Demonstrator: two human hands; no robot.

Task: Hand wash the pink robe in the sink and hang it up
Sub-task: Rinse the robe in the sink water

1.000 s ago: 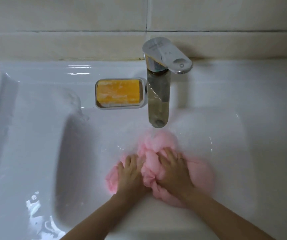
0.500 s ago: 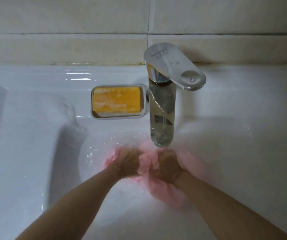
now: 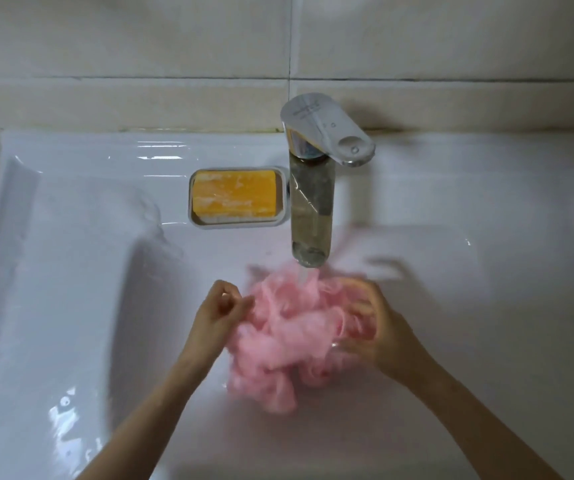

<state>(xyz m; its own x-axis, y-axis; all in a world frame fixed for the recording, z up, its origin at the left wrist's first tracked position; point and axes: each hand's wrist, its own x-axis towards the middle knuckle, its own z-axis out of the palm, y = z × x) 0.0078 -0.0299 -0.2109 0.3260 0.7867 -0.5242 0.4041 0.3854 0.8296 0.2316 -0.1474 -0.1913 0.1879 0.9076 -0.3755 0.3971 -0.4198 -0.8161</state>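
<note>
Under the running faucet (image 3: 311, 202), the right hand (image 3: 387, 334) grips the bunched pink robe (image 3: 278, 337); whether the curled left hand (image 3: 219, 310) holds it is unclear.

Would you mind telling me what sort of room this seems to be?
Most likely a bathroom or laundry corner: a white ceramic sink against a tiled wall, a chrome tap running water onto the pink robe, and yellow soap in a dish.
</note>
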